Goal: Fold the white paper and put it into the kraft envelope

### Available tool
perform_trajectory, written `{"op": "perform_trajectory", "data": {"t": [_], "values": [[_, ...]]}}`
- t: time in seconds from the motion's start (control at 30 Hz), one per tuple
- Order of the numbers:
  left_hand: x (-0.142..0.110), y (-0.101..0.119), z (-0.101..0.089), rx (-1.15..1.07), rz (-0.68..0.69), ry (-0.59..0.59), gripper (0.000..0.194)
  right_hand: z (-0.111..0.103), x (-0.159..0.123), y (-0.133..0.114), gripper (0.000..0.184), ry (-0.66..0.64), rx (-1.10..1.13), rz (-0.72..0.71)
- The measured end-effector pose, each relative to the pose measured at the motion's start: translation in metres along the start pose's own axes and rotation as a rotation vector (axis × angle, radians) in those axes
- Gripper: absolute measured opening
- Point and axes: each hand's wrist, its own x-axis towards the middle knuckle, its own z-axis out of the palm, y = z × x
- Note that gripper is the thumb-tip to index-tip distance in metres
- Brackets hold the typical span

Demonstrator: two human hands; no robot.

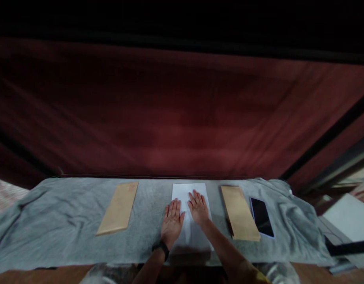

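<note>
A sheet of white paper (189, 190) lies lengthwise on the grey cloth in front of me. My left hand (171, 221) rests flat along its left edge, fingers stretched out, with a dark band on the wrist. Flat on the paper's right side is my right hand (199, 207), its fingers spread and pointing away from me. Neither hand grips anything. Left of the paper is a brown envelope (118, 208). To its right sits a stack of brown envelopes (240, 213), close to my right forearm.
A tablet or large phone (262, 217) with a dark screen lies right of the stack. Grey cloth (72, 213) covers the table and is wrinkled at both ends. Dark red fabric (182, 118) rises behind the table. A white surface (349, 217) stands at the far right.
</note>
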Motion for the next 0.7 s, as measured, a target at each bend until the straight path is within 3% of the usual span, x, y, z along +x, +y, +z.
{"op": "perform_trajectory", "data": {"t": [0.27, 0.43, 0.6, 0.7], "values": [[0.001, 0.002, -0.008, -0.008, 0.005, -0.033, 0.066, -0.008, 0.015, 0.040, 0.051, -0.012, -0.052, 0.083], [0.001, 0.002, -0.009, -0.004, 0.011, -0.030, 0.068, -0.014, 0.025, 0.051, 0.052, 0.023, -0.044, 0.169], [0.000, 0.001, -0.005, 0.008, 0.024, -0.007, 0.068, -0.013, 0.018, 0.023, 0.054, 0.043, -0.020, 0.247], [0.000, -0.001, -0.003, 0.019, 0.036, -0.014, 0.064, -0.009, -0.012, -0.011, 0.051, 0.017, 0.044, 0.059]]}}
